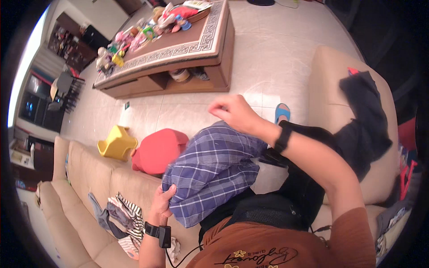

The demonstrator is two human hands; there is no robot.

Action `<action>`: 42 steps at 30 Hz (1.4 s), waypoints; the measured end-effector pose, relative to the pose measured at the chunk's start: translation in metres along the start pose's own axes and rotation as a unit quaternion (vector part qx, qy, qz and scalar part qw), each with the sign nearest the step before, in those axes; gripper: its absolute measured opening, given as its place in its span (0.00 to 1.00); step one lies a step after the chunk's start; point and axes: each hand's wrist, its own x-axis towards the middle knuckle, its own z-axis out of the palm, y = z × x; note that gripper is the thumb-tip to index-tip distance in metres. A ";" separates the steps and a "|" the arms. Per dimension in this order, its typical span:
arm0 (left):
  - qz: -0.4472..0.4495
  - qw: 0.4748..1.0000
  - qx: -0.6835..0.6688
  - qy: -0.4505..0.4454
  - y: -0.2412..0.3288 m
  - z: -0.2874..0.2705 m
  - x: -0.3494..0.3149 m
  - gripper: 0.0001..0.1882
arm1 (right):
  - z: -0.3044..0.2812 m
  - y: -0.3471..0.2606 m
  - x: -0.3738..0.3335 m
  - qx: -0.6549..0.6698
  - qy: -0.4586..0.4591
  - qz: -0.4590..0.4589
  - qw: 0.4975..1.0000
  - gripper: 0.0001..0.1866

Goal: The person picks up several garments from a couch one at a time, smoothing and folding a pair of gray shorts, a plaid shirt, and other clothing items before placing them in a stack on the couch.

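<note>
The plaid shirt [213, 174] lies bunched over the person's lap in the middle of the view, above the black cloth [295, 196] on the knees, and both hands are on or by it. As a judgement, the folding is only part done: the shirt is doubled into a thick, uneven bundle with a loose lower edge, not yet a flat, squared fold, and it has not been set down anywhere.

On the sofa [89, 178] at the left, a small heap of striped and grey clothes [120, 219] lies loose and unfolded, so more seems left to do. Behind the sofa a yellow stool [117, 143] and a red cushion [158, 151] rest on the floor.

The left hand [161, 203] comes up from the lower edge, forearm upright, a black band at the wrist; its fingers are curled around the shirt's lower left edge, gripping the cloth.

The right hand [234, 112] is raised above the shirt's top, wrist bent, arm reaching in from the right. Its fingers are drawn together as if pinching, but whether they hold any cloth cannot be told.

A dark garment [364, 120] hangs over the armchair [326, 85] at the right.
</note>
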 end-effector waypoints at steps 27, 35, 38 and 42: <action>0.057 0.997 -0.016 0.050 -0.006 -0.003 0.011 0.16 | 0.026 0.086 -0.076 0.098 0.128 0.323 0.933 0.05; 0.216 0.968 0.027 -0.121 0.030 0.021 0.053 0.23 | -0.029 0.081 -0.192 -0.288 -0.354 0.211 0.864 0.16; 0.197 0.979 0.055 -0.006 0.038 0.048 0.066 0.23 | 0.002 0.039 -0.175 0.012 -0.320 0.144 0.936 0.10; 0.160 0.978 -0.109 -0.082 0.045 0.062 0.080 0.20 | 0.042 0.026 -0.172 0.007 -0.236 -0.100 0.967 0.09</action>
